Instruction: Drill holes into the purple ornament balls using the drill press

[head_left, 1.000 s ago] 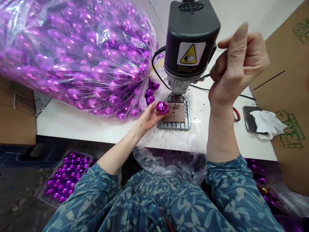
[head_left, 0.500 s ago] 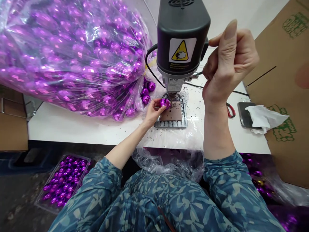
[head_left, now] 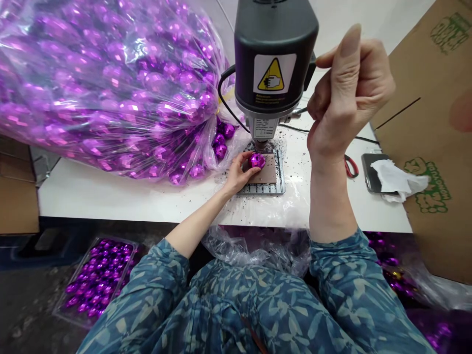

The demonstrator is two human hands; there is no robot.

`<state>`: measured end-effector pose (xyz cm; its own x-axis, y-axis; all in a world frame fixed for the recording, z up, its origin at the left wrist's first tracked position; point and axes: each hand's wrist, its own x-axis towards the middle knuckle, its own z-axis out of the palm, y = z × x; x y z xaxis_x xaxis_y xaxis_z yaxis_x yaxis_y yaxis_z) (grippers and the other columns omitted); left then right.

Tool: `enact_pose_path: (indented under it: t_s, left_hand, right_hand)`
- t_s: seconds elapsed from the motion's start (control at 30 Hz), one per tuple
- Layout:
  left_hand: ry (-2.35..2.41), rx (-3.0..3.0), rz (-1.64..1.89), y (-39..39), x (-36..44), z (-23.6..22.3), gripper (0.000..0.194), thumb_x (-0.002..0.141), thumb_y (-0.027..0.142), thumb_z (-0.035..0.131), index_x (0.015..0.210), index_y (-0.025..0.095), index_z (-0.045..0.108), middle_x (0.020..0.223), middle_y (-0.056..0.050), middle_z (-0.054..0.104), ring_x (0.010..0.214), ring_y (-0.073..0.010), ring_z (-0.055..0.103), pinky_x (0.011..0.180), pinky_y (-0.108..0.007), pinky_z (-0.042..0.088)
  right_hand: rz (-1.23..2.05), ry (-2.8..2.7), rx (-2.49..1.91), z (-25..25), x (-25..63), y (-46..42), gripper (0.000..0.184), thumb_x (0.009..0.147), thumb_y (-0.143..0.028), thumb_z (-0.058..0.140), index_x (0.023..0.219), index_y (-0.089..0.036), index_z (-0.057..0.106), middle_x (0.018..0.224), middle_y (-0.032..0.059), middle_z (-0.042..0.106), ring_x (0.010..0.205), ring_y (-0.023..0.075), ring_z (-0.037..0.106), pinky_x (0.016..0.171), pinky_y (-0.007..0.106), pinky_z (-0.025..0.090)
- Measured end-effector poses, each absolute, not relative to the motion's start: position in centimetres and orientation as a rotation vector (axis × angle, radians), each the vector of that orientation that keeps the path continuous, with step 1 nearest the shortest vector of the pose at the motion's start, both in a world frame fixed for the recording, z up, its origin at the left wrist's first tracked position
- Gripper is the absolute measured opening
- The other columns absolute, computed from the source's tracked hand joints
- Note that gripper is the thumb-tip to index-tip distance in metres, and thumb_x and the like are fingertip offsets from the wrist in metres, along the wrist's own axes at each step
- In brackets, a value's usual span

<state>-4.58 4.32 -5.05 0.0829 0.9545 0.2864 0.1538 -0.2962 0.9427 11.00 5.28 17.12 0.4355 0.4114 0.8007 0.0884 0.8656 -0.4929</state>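
A shiny purple faceted ball [head_left: 257,160] is pinched between the thumb and fingers of my left hand [head_left: 237,175]. It rests on or just above a small brown board [head_left: 268,173], below the chuck of a black bench drill press [head_left: 275,49]. The board lies on the slotted metal base [head_left: 278,189] of the press. High on the right, my right hand [head_left: 350,98] is closed around the end of the drill press lever [head_left: 302,111]; the fingers hide most of the grip. Whether the drill bit touches the ball cannot be made out.
A huge clear bag of purple balls [head_left: 110,93] fills the left of the white table [head_left: 110,199]. Dark shavings surround the base. Red-handled tool [head_left: 352,166], phone with tissue [head_left: 372,173] and cardboard box [head_left: 438,147] stand right. A tray of balls [head_left: 99,275] sits low left.
My left hand has brought the ball a little to the right, further over the board and under the chuck. My right hand stays on the lever. The view has shifted slightly.
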Motion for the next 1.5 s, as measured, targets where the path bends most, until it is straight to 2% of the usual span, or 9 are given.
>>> enact_pose_path:
  t_s: [0.13, 0.27, 0.43, 0.63, 0.8, 0.97, 1.1, 1.33, 1.5]
  left_hand:
    - [1.079, 1.703, 1.287, 4.0, -4.1, -5.5, 0.063, 0.085, 0.051, 0.089, 0.134, 0.022, 0.064, 0.141, -0.015, 0.069, 0.137, -0.033, 0.065, 0.122, -0.05, 0.05]
    - [1.029, 1.693, 1.266, 3.7, -3.7, -5.5, 0.066, 0.088, 0.049, 0.087, 0.14, 0.022, 0.058, 0.15, -0.017, 0.065, 0.144, -0.0322, 0.062, 0.127, -0.05, 0.046]
    - [1.014, 1.706, 1.263, 3.4, -3.7, -5.0, 0.062, 0.089, 0.048, 0.086, 0.137, 0.02, 0.056, 0.141, -0.017, 0.07, 0.133, -0.0314, 0.069, 0.117, -0.049, 0.054]
    - [1.047, 1.708, 1.268, 3.3, -3.6, -4.9, 0.061, 0.088, 0.045, 0.087, 0.135, 0.02, 0.056, 0.138, -0.016, 0.071, 0.13, -0.0311, 0.071, 0.115, -0.049, 0.056]
    - [1.026, 1.714, 1.281, 3.2, -3.6, -5.1, 0.06, 0.09, 0.047, 0.086, 0.135, 0.021, 0.055, 0.139, -0.017, 0.07, 0.131, -0.0317, 0.07, 0.115, -0.05, 0.056]
    - [1.004, 1.71, 1.297, 3.2, -3.6, -5.2, 0.062, 0.091, 0.049, 0.085, 0.136, 0.021, 0.054, 0.14, -0.017, 0.07, 0.131, -0.0319, 0.071, 0.114, -0.05, 0.057]
    - [1.024, 1.699, 1.286, 3.2, -3.5, -5.3, 0.061, 0.09, 0.047, 0.086, 0.136, 0.021, 0.055, 0.14, -0.017, 0.07, 0.132, -0.0316, 0.07, 0.116, -0.05, 0.055]
    - [1.019, 1.67, 1.285, 3.0, -3.4, -4.8, 0.06, 0.089, 0.046, 0.086, 0.134, 0.021, 0.055, 0.139, -0.017, 0.07, 0.132, -0.0311, 0.07, 0.116, -0.05, 0.055]
    - [1.003, 1.637, 1.285, 2.8, -3.4, -4.5, 0.06, 0.089, 0.048, 0.087, 0.133, 0.021, 0.056, 0.141, -0.017, 0.07, 0.134, -0.0309, 0.069, 0.118, -0.051, 0.054]
  right_hand:
    - [0.248, -1.101, -0.442, 17.2, 11.1, 5.4, 0.047, 0.086, -0.066, 0.065, 0.07, -0.022, 0.059, 0.051, -0.0074, 0.037, 0.037, 0.0048, 0.024, 0.04, 0.03, 0.021]
    - [0.25, -1.124, -0.486, 17.1, 11.2, 5.2, 0.05, 0.085, -0.071, 0.064, 0.07, -0.023, 0.06, 0.05, -0.0071, 0.034, 0.038, 0.0056, 0.024, 0.041, 0.032, 0.021]
    - [0.254, -1.12, -0.499, 16.4, 11.4, 4.4, 0.052, 0.088, -0.069, 0.064, 0.071, -0.021, 0.059, 0.052, -0.0076, 0.034, 0.038, 0.0032, 0.025, 0.042, 0.028, 0.016]
    - [0.234, -1.112, -0.528, 14.7, 11.5, 3.0, 0.049, 0.094, -0.064, 0.064, 0.075, -0.019, 0.06, 0.051, -0.0083, 0.032, 0.039, 0.0001, 0.03, 0.045, 0.022, 0.015]
    - [0.126, -1.111, -0.576, 13.6, 11.6, 3.1, 0.051, 0.097, -0.067, 0.059, 0.076, -0.021, 0.058, 0.05, -0.0078, 0.03, 0.04, 0.0021, 0.028, 0.046, 0.025, 0.019]
    - [0.09, -1.115, -0.444, 12.5, 11.6, 3.5, 0.039, 0.101, -0.053, 0.06, 0.077, -0.023, 0.062, 0.049, -0.0077, 0.03, 0.038, 0.0021, 0.026, 0.044, 0.024, 0.019]
    - [0.064, -1.116, -0.456, 11.4, 11.8, 3.5, 0.04, 0.101, -0.057, 0.058, 0.078, -0.024, 0.062, 0.049, -0.0074, 0.024, 0.037, 0.0033, 0.022, 0.043, 0.026, 0.021]
    - [0.069, -1.136, -0.412, 9.5, 12.5, 4.2, 0.033, 0.102, -0.054, 0.055, 0.086, -0.027, 0.065, 0.05, -0.0072, 0.035, 0.038, 0.0043, 0.026, 0.045, 0.025, 0.025]
    - [0.067, -1.132, -0.338, 8.0, 12.5, 4.5, 0.038, 0.099, -0.061, 0.058, 0.08, -0.028, 0.063, 0.044, -0.0085, 0.024, 0.036, 0.0045, 0.016, 0.043, 0.026, 0.022]
